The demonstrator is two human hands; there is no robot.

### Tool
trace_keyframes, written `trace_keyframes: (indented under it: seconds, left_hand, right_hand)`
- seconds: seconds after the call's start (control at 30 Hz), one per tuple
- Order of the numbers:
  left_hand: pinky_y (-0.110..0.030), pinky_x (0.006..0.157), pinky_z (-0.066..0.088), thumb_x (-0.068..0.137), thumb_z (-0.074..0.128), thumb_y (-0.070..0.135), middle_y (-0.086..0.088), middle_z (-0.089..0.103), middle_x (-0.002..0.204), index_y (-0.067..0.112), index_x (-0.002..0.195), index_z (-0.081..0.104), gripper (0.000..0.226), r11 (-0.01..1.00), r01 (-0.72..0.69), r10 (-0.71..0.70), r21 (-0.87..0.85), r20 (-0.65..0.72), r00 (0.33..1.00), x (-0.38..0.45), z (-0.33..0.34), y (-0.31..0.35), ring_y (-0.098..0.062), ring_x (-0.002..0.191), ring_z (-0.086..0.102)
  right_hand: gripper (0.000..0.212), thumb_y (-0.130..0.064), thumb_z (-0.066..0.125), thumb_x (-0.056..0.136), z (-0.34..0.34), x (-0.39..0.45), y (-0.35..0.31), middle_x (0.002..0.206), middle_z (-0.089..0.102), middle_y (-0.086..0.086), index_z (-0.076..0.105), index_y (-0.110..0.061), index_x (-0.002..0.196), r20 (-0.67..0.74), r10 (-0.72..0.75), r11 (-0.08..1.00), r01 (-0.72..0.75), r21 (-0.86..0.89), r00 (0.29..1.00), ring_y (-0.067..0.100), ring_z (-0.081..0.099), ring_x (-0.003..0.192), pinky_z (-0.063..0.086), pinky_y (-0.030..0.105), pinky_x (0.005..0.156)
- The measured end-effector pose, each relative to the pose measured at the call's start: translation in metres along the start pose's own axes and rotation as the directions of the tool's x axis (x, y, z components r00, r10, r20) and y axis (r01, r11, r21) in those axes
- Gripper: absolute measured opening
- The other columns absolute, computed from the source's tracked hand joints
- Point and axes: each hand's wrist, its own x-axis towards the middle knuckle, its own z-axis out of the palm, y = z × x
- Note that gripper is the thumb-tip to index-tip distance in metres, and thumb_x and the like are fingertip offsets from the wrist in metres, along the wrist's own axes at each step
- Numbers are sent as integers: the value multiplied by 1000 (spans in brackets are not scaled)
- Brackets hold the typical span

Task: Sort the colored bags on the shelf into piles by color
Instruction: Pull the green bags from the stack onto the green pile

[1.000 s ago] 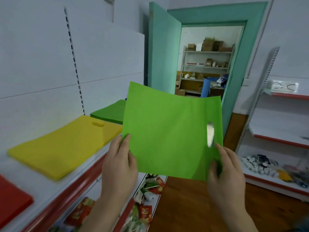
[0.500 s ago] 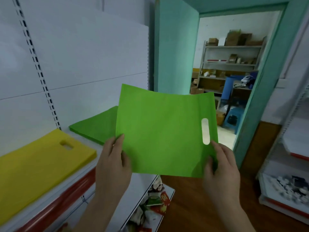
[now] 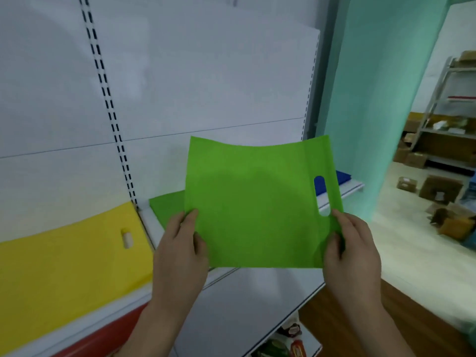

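Note:
I hold a flat light-green bag [image 3: 257, 202] in the air in front of the shelf, its cut-out handle on the right. My left hand [image 3: 180, 248] pinches its lower left edge and my right hand [image 3: 353, 251] pinches its lower right corner below the handle hole. Behind the held bag a green pile [image 3: 167, 207] lies on the white shelf [image 3: 252, 292], mostly hidden. A yellow pile [image 3: 64, 266] lies to the left. A blue pile [image 3: 341, 177] shows at the shelf's far right end and through the handle hole.
The white perforated back panel [image 3: 180, 86] rises behind the shelf. A teal door [image 3: 373, 99] stands to the right, with a storeroom of boxes [image 3: 438, 189] beyond. Snack packets [image 3: 288, 341] sit on a lower shelf; wooden floor [image 3: 399, 305] is at the lower right.
The view has swung left toward the shelf and moved closer. The held green bag now hangs over the green pile, and the blue pile has come into sight.

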Motion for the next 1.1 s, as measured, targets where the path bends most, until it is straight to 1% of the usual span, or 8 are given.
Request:
trace_keyframes:
  seconds: [0.17, 0.27, 0.4, 0.53, 0.67, 0.77, 0.9, 1.1]
  left_hand:
    - [-37, 82, 51, 87, 58, 2, -10, 53, 133, 7, 134, 56, 48, 988, 118, -116, 99, -21, 993, 29, 16, -12, -29, 112, 56]
    - [-39, 82, 52, 81, 62, 0, -14, 56, 127, 4, 129, 59, 48, 971, 162, -159, 175, -35, 987, 36, 26, -17, -33, 108, 59]
    - [-40, 79, 53, 79, 63, 3, -13, 58, 123, 4, 125, 61, 46, 922, 232, -226, 310, -54, 973, 39, 41, -23, -33, 102, 61]
    - [-43, 75, 53, 73, 71, 6, -18, 64, 107, 1, 112, 65, 40, 833, 271, -267, 482, -79, 960, 41, 58, -24, -38, 88, 61]
    - [-40, 70, 52, 75, 72, 14, -13, 66, 98, 4, 104, 67, 31, 706, 340, -336, 621, -128, 933, 40, 70, -14, -34, 81, 60]
    - [-39, 64, 50, 73, 73, 17, -13, 65, 89, 6, 90, 66, 22, 624, 371, -371, 688, -157, 915, 39, 78, -11, -33, 76, 58]
    - [-41, 71, 49, 79, 68, 22, -12, 65, 93, 7, 90, 65, 19, 563, 415, -421, 715, -184, 888, 39, 85, -8, -33, 84, 57]
    - [-40, 74, 47, 85, 58, 29, -10, 66, 96, 11, 85, 65, 20, 522, 456, -445, 721, -225, 867, 36, 89, -12, -31, 86, 56]
  right_hand:
    - [42, -1, 50, 93, 53, 45, 6, 128, 52, 5, 55, -6, 134, 117, -61, 997, 56, 51, 991, 22, 57, 93, 39, 27, 83]
    - [40, -2, 51, 93, 81, 65, 15, 128, 53, 6, 56, -6, 133, 189, -85, 994, 70, 85, 978, 16, 52, 91, 38, 26, 82]
    - [38, 0, 53, 92, 118, 85, 25, 123, 56, 7, 59, -4, 129, 278, -128, 983, 84, 166, 952, 19, 53, 100, 37, 27, 87]
    - [38, -2, 56, 90, 150, 107, 39, 122, 60, 9, 60, -5, 127, 415, -192, 975, 123, 188, 889, 27, 51, 111, 39, 32, 90]
    - [38, -12, 53, 94, 168, 126, 48, 126, 57, 3, 56, -10, 132, 506, -255, 961, 159, 226, 824, 21, 46, 115, 39, 33, 92]
    - [37, -13, 54, 94, 179, 133, 56, 124, 58, 7, 58, -6, 130, 535, -293, 951, 185, 246, 793, 24, 48, 112, 40, 33, 86]
    - [37, -14, 58, 91, 187, 138, 62, 121, 61, 12, 60, -3, 127, 555, -329, 942, 225, 250, 764, 30, 51, 109, 46, 40, 86]
    - [38, -20, 53, 94, 189, 139, 61, 128, 57, 8, 58, -5, 128, 581, -317, 948, 244, 204, 749, 28, 48, 115, 45, 37, 88]
